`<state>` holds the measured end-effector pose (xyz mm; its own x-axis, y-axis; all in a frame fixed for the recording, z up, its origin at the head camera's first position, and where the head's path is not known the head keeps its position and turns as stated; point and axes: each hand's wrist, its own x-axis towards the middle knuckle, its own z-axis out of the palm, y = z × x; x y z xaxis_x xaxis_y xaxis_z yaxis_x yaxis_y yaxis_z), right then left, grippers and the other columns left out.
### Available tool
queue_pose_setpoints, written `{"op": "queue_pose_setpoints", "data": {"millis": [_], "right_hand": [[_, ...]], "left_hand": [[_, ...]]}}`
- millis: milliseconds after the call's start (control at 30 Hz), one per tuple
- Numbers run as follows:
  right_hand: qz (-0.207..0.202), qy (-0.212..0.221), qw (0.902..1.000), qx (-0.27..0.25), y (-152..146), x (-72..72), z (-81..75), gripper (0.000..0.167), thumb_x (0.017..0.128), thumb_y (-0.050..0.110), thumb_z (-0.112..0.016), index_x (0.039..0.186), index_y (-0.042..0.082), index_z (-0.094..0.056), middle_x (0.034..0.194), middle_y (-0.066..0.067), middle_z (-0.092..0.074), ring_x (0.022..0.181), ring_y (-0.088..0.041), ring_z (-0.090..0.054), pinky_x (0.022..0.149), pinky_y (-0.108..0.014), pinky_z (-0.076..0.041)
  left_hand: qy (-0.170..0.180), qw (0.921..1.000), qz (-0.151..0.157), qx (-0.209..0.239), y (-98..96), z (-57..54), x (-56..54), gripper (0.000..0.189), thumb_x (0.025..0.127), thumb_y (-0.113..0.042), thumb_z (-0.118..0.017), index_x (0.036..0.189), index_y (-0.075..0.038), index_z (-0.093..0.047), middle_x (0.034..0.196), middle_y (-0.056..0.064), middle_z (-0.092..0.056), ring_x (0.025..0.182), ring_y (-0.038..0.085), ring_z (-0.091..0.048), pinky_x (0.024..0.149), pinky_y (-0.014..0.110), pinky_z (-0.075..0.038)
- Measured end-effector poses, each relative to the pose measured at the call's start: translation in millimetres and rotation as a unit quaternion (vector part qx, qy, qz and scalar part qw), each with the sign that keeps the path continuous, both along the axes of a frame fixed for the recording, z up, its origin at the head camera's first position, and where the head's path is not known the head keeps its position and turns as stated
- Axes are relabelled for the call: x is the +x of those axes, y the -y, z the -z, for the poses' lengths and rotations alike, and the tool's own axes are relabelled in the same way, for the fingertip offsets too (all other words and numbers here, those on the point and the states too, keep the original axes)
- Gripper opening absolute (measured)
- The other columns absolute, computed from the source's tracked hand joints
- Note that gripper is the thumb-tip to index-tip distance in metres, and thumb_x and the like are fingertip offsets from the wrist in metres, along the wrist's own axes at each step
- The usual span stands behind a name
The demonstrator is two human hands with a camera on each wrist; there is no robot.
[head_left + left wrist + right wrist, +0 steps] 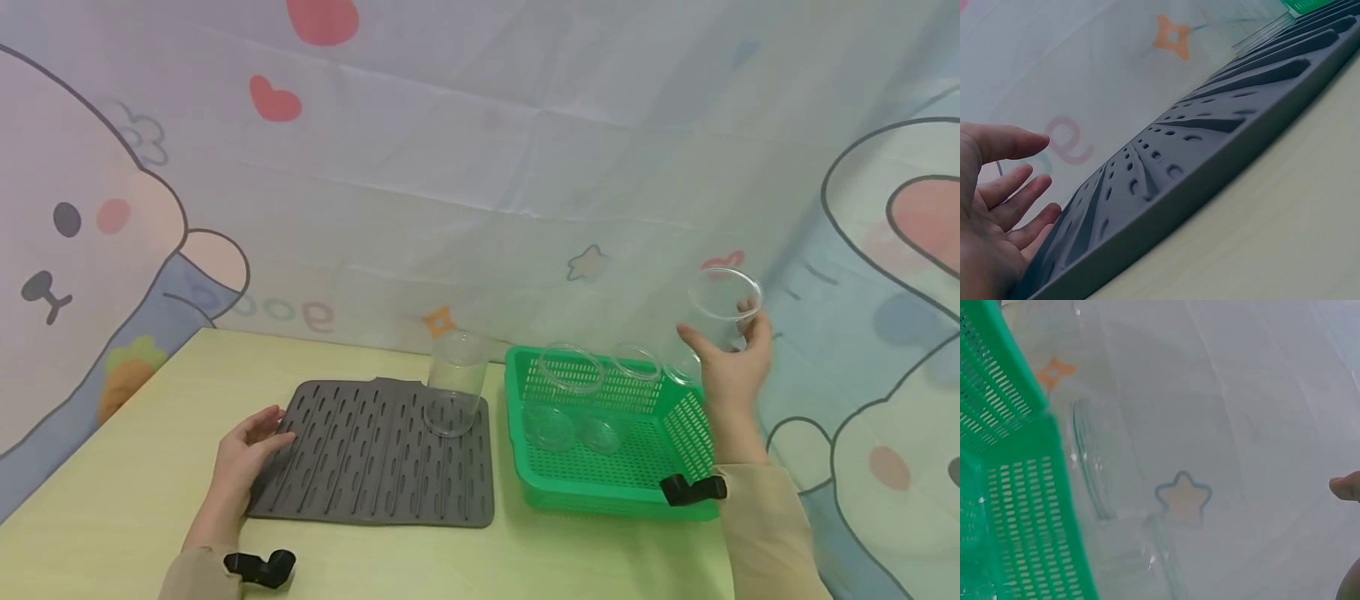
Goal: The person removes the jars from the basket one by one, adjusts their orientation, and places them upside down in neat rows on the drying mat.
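Note:
My right hand (738,371) grips a clear cup (711,319), its wide rim up, raised over the back right corner of the green basket (618,498). Two more clear cups, a left one (551,400) and a right one (618,400), stand in the basket with their rims above its back edge. Beside the left edge of the grey drying mat (360,458) is my left hand (243,450), fingers loosely bent and holding nothing. Another clear cup (455,375) stands at the mat's back right. In the right wrist view, only a thumb (1346,486) and a bit of hand show.
Mat and basket lie side by side on a pale yellow table (142,442), a narrow strip of tabletop between them. A printed cloth (465,167) hangs behind the table and down its right side. Black wrist cameras sit on both sleeves.

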<state>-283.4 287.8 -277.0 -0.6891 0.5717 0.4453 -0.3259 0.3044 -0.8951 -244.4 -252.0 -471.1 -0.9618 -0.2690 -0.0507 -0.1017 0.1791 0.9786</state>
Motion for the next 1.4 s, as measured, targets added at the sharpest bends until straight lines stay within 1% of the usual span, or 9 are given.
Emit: {"op": "queue_pose_setpoints", "data": {"millis": [233, 400, 667, 800, 967, 1100, 1200, 1300, 1400], "right_hand": [[0.014, -0.084, 0.9954, 0.044, 28.2, 5.5, -8.6, 0.088, 0.066, 0.008, -0.089, 0.143, 0.021, -0.049, 0.141, 0.001, -0.049, 0.126, -0.007, -0.04, 0.107, -0.03, -0.036], [0.009, -0.141, 0.9873, 0.074, 45.9, 10.0, -12.7, 0.087, 0.062, 0.007, -0.09, 0.141, 0.016, -0.052, 0.136, -0.001, -0.054, 0.123, -0.005, -0.042, 0.106, -0.028, -0.035], [0.002, -0.204, 0.9658, 0.16, 80.4, 15.2, -11.1, 0.086, 0.06, 0.01, -0.09, 0.139, 0.014, -0.056, 0.137, -0.008, -0.057, 0.128, -0.023, -0.046, 0.11, -0.038, -0.035], [-0.005, -0.238, 0.9479, 0.212, 98.9, 16.3, -7.5, 0.082, 0.062, 0.014, -0.086, 0.137, 0.008, -0.056, 0.135, -0.016, -0.057, 0.126, -0.032, -0.046, 0.108, -0.046, -0.034], [-0.042, -0.247, 0.9393, 0.234, 123.9, 20.4, -2.3, 0.077, 0.066, 0.012, -0.084, 0.137, 0.007, -0.055, 0.136, -0.019, -0.054, 0.128, -0.034, -0.043, 0.105, -0.054, -0.036], [-0.055, -0.257, 0.9295, 0.259, 141.5, 21.0, 4.6, 0.074, 0.068, 0.016, -0.081, 0.136, 0.005, -0.055, 0.134, -0.02, -0.054, 0.126, -0.038, -0.043, 0.101, -0.056, -0.039], [-0.056, -0.272, 0.9201, 0.276, 152.8, 21.4, 10.3, 0.073, 0.068, 0.019, -0.08, 0.135, 0.004, -0.056, 0.133, -0.021, -0.055, 0.124, -0.04, -0.045, 0.099, -0.057, -0.04], [-0.064, -0.283, 0.9128, 0.287, 162.7, 22.4, 15.5, 0.071, 0.067, 0.014, -0.079, 0.133, 0.003, -0.057, 0.131, -0.02, -0.057, 0.122, -0.039, -0.047, 0.102, -0.057, -0.038], [-0.065, -0.276, 0.9107, 0.301, 171.5, 24.1, 21.8, 0.072, 0.064, 0.009, -0.079, 0.132, 0.003, -0.057, 0.129, -0.019, -0.058, 0.122, -0.038, -0.049, 0.108, -0.059, -0.032]], "left_hand": [[-0.005, 0.9999, 0.01, -0.01, 2.8, -5.9, 1.0, 0.07, 0.095, -0.01, -0.06, 0.154, -0.003, -0.024, 0.157, 0.02, -0.031, 0.145, 0.035, -0.03, 0.12, 0.048, -0.029], [-0.034, 0.9988, 0.026, -0.025, -2.3, -16.2, 3.0, 0.069, 0.096, -0.013, -0.061, 0.154, -0.002, -0.025, 0.156, 0.02, -0.032, 0.145, 0.036, -0.029, 0.119, 0.05, -0.028], [-0.093, 0.9927, 0.066, -0.038, -25.2, -38.1, 5.0, 0.071, 0.094, -0.017, -0.066, 0.152, -0.002, -0.028, 0.154, 0.021, -0.036, 0.143, 0.035, -0.031, 0.12, 0.051, -0.026], [-0.123, 0.9879, 0.084, -0.042, -36.8, -51.7, 6.8, 0.071, 0.093, -0.018, -0.067, 0.152, -0.002, -0.03, 0.153, 0.021, -0.038, 0.143, 0.035, -0.031, 0.121, 0.05, -0.023], [-0.16, 0.9817, 0.095, -0.041, -52.8, -71.6, 12.1, 0.072, 0.092, -0.019, -0.069, 0.151, -0.004, -0.032, 0.151, 0.018, -0.042, 0.143, 0.034, -0.033, 0.122, 0.05, -0.022], [-0.181, 0.9767, 0.109, -0.039, -65.4, -85.1, 17.9, 0.073, 0.091, -0.019, -0.071, 0.151, -0.005, -0.033, 0.151, 0.016, -0.042, 0.143, 0.032, -0.034, 0.121, 0.05, -0.024], [-0.191, 0.9736, 0.119, -0.039, -73.7, -92.4, 21.0, 0.074, 0.089, -0.018, -0.072, 0.151, -0.007, -0.033, 0.152, 0.014, -0.041, 0.142, 0.031, -0.035, 0.121, 0.049, -0.025], [-0.199, 0.9709, 0.129, -0.036, -80.4, -97.4, 23.4, 0.076, 0.088, -0.016, -0.074, 0.151, -0.01, -0.033, 0.154, 0.012, -0.039, 0.142, 0.029, -0.036, 0.121, 0.048, -0.026], [-0.203, 0.9691, 0.136, -0.034, -86.2, -101.6, 26.0, 0.079, 0.087, -0.015, -0.075, 0.152, -0.012, -0.031, 0.155, 0.01, -0.037, 0.142, 0.029, -0.036, 0.12, 0.048, -0.028]]}}
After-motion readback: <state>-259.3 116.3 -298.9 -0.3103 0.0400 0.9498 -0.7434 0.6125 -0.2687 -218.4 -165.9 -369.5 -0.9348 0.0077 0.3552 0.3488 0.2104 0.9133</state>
